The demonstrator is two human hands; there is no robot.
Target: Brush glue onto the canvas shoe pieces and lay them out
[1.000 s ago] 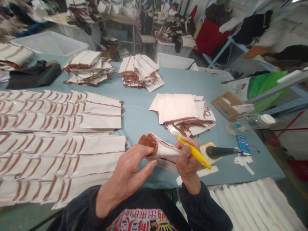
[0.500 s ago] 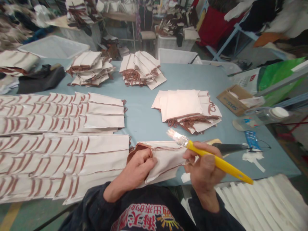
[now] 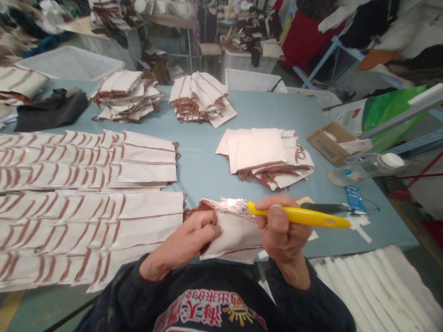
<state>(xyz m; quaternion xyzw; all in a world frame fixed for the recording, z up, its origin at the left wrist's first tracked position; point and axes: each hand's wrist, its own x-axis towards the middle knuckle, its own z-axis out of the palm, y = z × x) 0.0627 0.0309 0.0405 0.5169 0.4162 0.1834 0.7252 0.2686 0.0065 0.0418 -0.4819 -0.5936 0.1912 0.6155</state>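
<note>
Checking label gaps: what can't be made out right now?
All head view:
Right end of the white pouch: behind the right hand.
Inside its brown end: left hand mostly covers it.
Whether brush bristles touch it: too blurred.
Pouch rows: cut off by left edge.
Print on blue packet: too small, blurred.

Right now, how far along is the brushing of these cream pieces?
Perhaps done: the overlapping rows, spread out, though coating isn't discernible. In hand: one cream piece, gripped by the left hand; the right hand holds a yellow brush at its edge. Perhaps left: the stack beyond.
</note>
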